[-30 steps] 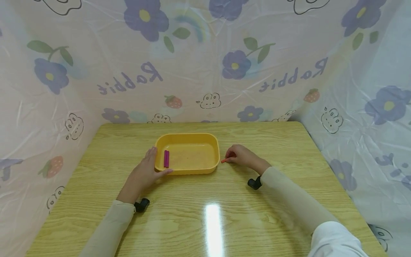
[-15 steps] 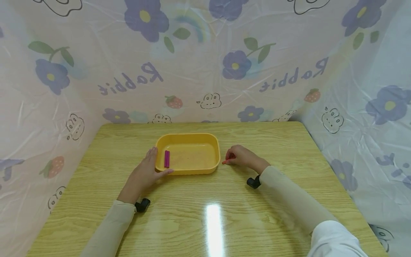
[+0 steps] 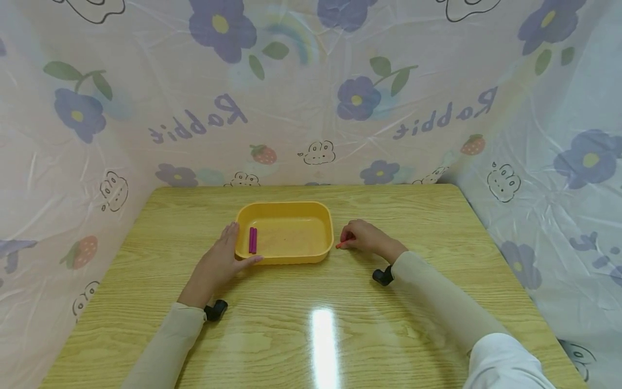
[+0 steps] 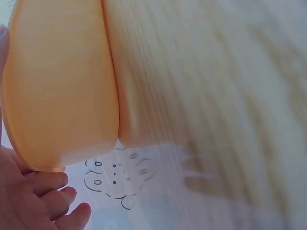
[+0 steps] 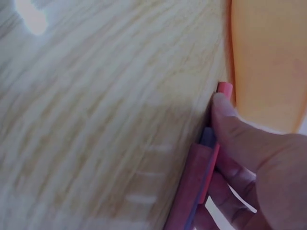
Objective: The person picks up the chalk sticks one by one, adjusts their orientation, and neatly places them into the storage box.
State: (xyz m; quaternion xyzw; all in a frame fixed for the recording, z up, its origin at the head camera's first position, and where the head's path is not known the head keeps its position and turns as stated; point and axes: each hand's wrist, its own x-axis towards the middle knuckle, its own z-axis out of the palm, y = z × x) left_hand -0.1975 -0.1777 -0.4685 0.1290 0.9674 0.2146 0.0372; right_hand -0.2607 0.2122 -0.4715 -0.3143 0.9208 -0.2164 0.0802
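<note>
Holding the two hands apart, at opposite ends of a yellow tray [image 3: 291,237] standing on a wood-grained counter [image 3: 272,302]. Bracing a near corner of the tray with the left hand [image 3: 221,262], laying extended fingers along the short end and stretching the thumb along the near wall. Pinching a red stick [image 3: 338,246] between thumb and fingers of the right hand [image 3: 364,236], just outside the other short end of the tray, and pointing the exposed tip toward the left hand. In the right wrist view, showing the same stick passing beneath the thumb, with a broader dull-red rod [image 5: 188,187] and a narrow blue-grey piece [image 5: 207,136] just beside; leaving unclear any grip on these two, as well as any contact with the counter.

Displaying two magenta sticks [image 3: 251,240] side by side inside the tray, near the left hand and well apart from the right hand. Wearing a black device [image 3: 216,310] at the left wrist, a matching one at the right, and beige sleeves [image 3: 162,337] behind both hands. Catching a bright reflection [image 3: 324,348] on the counter between the forearms. Setting a pale curtain [image 3: 301,119] beyond both hands, bearing purple flowers, strawberries, rabbit faces and the mirrored word "Rabbit".
</note>
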